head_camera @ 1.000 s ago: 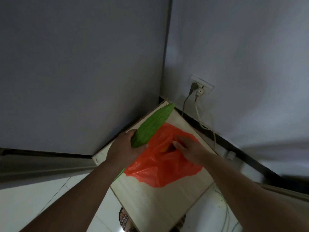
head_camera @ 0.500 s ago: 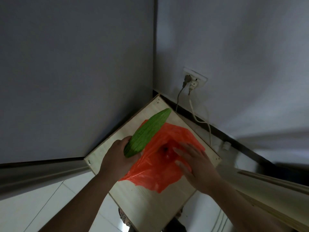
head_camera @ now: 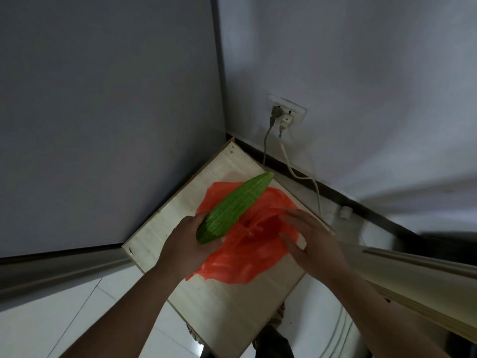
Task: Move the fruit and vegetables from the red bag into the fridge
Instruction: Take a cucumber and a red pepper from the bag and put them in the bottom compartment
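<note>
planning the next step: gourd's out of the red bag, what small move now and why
Probably carry the bitter gourd to the fridge: the left hand grips its near end above the red bag; the right hand is open.

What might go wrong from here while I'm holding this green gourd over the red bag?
1. The left hand grips the green gourd only at its near end, so the long free end may lever out and drop.
2. The red bag lies slack on the wooden board, and the right hand is open over it, not gripping; anything inside might roll toward the board's edge.
</note>
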Demonstrator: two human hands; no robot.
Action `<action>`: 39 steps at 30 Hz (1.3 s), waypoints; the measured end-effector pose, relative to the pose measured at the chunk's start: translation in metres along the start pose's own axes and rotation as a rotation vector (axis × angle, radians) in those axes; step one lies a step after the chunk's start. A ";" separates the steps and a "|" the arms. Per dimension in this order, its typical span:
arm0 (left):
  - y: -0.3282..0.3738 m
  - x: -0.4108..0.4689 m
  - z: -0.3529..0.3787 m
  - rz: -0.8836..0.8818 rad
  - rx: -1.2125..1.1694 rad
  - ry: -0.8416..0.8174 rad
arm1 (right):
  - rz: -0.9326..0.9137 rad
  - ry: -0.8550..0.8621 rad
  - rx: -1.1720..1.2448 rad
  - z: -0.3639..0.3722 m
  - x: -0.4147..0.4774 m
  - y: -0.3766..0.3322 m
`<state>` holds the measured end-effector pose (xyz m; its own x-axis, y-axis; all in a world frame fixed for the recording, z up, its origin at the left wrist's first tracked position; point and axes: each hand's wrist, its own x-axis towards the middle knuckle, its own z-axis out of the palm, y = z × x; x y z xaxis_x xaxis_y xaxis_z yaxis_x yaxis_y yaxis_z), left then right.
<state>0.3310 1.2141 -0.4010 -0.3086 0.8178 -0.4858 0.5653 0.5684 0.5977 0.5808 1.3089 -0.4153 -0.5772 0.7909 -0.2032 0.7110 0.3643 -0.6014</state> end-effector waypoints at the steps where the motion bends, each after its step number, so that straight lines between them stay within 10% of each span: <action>1: 0.000 0.000 0.000 -0.002 0.005 0.003 | -0.036 0.020 -0.008 -0.002 0.004 -0.010; 25: -0.023 -0.004 -0.002 -0.080 -0.085 0.027 | 0.038 -0.450 -0.093 0.021 0.034 -0.011; 39: 0.006 -0.063 -0.051 -0.023 -0.089 -0.002 | 0.147 -0.070 0.149 -0.024 -0.010 -0.085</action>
<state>0.3143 1.1707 -0.3345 -0.3190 0.8043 -0.5013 0.4879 0.5928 0.6407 0.5358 1.2819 -0.3442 -0.5023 0.7919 -0.3472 0.7250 0.1669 -0.6682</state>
